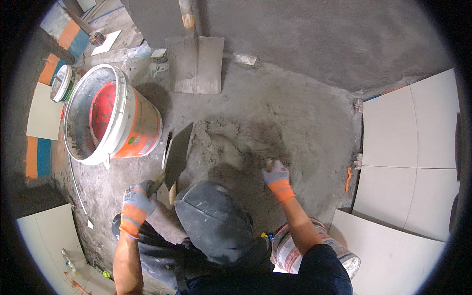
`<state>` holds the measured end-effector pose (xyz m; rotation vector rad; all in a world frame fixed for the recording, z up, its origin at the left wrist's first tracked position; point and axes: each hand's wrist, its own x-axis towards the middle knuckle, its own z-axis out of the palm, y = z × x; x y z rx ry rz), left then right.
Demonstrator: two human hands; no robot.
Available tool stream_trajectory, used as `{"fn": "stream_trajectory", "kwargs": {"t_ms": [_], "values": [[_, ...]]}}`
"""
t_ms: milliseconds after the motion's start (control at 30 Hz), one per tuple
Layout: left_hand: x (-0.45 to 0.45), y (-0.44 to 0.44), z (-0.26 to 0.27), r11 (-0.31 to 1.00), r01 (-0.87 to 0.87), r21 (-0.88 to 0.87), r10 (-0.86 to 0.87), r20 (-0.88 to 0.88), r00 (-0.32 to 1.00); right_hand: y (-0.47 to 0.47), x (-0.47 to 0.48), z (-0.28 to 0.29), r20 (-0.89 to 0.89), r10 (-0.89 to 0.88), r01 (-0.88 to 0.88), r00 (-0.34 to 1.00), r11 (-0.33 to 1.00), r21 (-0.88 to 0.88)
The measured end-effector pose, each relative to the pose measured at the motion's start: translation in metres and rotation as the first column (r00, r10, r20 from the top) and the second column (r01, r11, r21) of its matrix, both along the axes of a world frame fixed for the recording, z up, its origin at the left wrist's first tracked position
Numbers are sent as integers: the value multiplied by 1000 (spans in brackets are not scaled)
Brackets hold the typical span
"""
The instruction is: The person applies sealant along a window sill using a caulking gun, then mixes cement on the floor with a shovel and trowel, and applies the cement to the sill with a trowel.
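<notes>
My left hand [138,202], in a grey and orange work glove, is closed on the handle of a trowel; its dark, flat metal blade [179,156] points up and away from me, left of my knee. My right hand [277,178], gloved alike, reaches down to the floor at the near right of a heap of wet grey mortar [225,143]. Something small and brownish shows at its fingers, blurred; what it is cannot be told. A wooden handle [172,194] lies beside the trowel blade, its other end hidden.
A large white bucket [138,125] holding a red bucket [105,110] stands at the left. A square shovel [195,70] leans on the far wall. White tiles [391,132] cover the right wall. Another bucket [291,254] is by my right forearm; an orange piece [348,179] lies near the tiles.
</notes>
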<state>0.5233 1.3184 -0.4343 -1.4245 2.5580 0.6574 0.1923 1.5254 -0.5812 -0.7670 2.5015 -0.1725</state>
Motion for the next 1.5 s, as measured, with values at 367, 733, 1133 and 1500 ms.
{"fn": "stream_trajectory", "kwargs": {"t_ms": [367,733,1133,1500], "values": [[1,-3,6,992,-89,91,91,-20,996,171,48,-101,244,-524,578,816,732,-361],[14,-7,0,990,-95,105,104,-81,991,153,118,-125,263,103,4,959,926,-377],[5,9,3,986,-152,66,149,40,988,-48,83,-62,824,-3,330,567,917,-224],[9,7,0,992,-96,84,90,73,993,-8,23,-1,139,14,6,990,989,-145]]}}
